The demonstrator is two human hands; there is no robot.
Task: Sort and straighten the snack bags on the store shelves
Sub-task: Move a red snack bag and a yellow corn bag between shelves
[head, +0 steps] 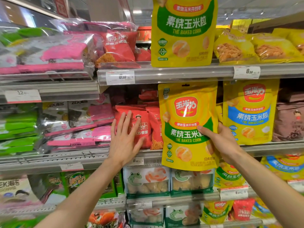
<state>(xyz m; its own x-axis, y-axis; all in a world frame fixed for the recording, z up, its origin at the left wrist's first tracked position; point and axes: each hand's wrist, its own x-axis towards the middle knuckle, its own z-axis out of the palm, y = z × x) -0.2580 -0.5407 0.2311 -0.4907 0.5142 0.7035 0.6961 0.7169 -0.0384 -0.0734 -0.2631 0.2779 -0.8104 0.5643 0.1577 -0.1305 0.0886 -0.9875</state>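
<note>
Gripped a yellow baked-corn bag [187, 125] in the right hand [221, 143]: thumb across its green band, the other fingers hidden behind its right edge. Held upright in front of the middle shelf [271, 148], lower edge hanging past the shelf lip and covering part of the frog-print packs [146, 181] below. Lay flat and open with the left hand [125, 139], fingers [127, 120] spread over a red noodle bag [139, 125] standing just left of the yellow one; palm over the shelf edge. Beyond the fingertips, more red bags, dim and hard to read. Right of the gripping thumb, a blue-banded corn bag [250, 112], then a brown bag [289, 122] cut off by the frame. Above, another green-banded corn bag [184, 32], top cropped, on the upper shelf [164, 74]. Left of the open fingers, pink and clear seaweed packs [77, 122], blurred, possibly stacked loosely. Price tags [120, 77] on the shelf rails, digits only partly legible. Ceiling lights faint overhead.
</note>
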